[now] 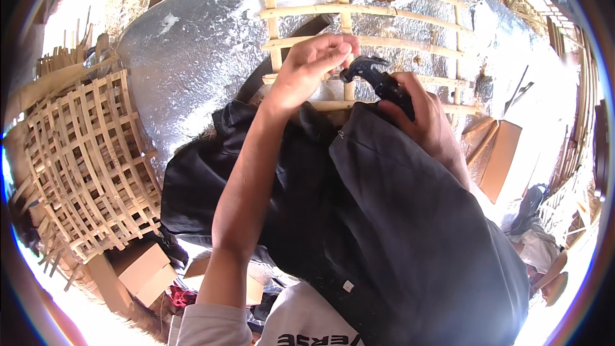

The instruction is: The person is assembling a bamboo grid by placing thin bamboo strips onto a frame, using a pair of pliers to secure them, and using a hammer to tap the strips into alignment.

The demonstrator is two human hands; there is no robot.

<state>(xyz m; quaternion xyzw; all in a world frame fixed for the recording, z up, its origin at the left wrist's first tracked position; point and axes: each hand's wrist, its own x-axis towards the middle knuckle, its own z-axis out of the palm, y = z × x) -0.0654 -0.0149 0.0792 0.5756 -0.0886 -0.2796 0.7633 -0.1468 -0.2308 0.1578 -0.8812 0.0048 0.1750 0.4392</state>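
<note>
a black hammer (389,87) was gripped by its handle in the right hand (419,107), its head held just beside the left hand (314,67), whose fingers were curled toward the thumb; whether anything was pinched there could not be told. both were seen above a slatted frame (365,8) spread over silvery sheeting (186,45).

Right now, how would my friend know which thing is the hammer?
Find the big shiny silver sheet, then the pale slatted frame over it. At the frame's edge nearest the person, the right hand grips the hammer by its handle. It's short and black with a curved claw head, unlike the long, straight dark strip nearby.
</note>
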